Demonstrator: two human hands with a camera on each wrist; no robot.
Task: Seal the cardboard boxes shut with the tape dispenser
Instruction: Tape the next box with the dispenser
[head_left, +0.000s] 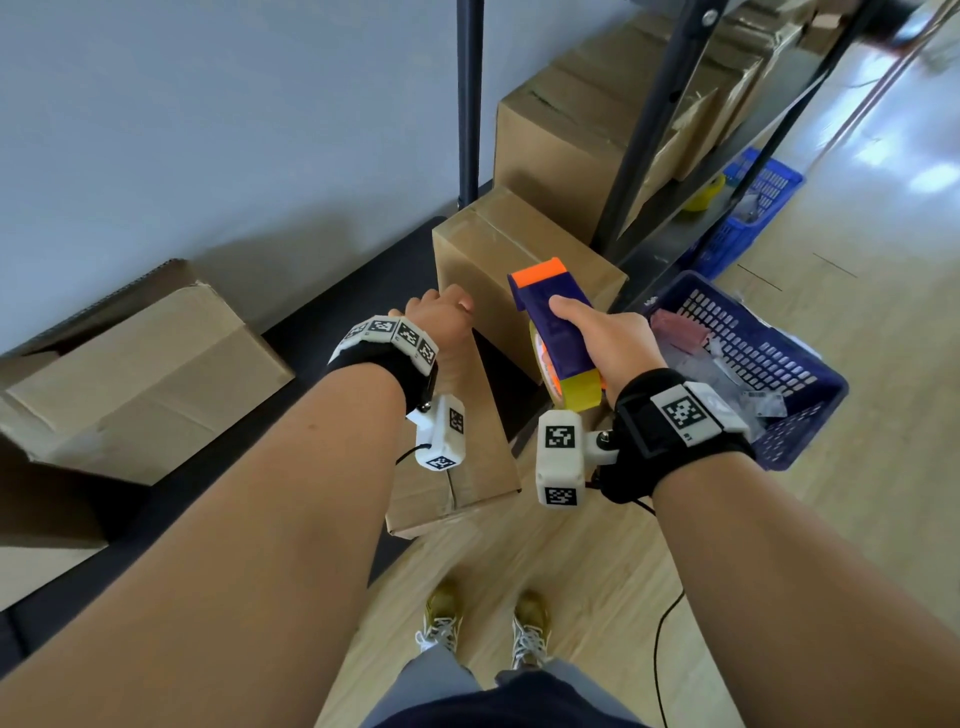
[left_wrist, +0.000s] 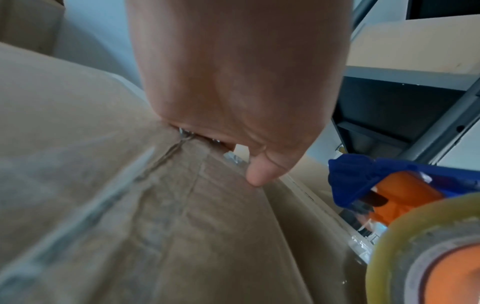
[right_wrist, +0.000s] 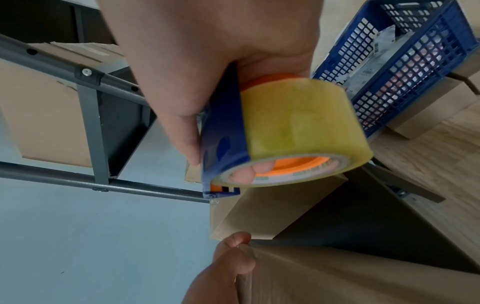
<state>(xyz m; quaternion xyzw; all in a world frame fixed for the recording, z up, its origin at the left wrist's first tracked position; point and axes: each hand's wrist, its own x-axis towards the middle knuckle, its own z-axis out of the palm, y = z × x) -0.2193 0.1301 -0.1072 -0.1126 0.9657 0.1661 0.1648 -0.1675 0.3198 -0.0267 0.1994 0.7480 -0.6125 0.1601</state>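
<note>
A taped cardboard box (head_left: 478, 467) stands on end on the floor in front of me. My left hand (head_left: 441, 317) grips its far top edge, fingers curled over the rim; the left wrist view shows the palm (left_wrist: 233, 92) on the box (left_wrist: 130, 205) beside a wrinkled clear-tape seam. My right hand (head_left: 613, 343) holds the blue and orange tape dispenser (head_left: 550, 317) with its yellowish tape roll (head_left: 582, 395) in the air, just right of the box. In the right wrist view the dispenser (right_wrist: 226, 133) hangs above a second closed box (right_wrist: 259, 211).
The second box (head_left: 519, 244) sits just behind, with a taller box (head_left: 550, 145) beyond it under a dark metal shelf frame (head_left: 649, 130). A blue basket (head_left: 810, 384) of packets lies right. An open box (head_left: 145, 364) rests at left on the black mat.
</note>
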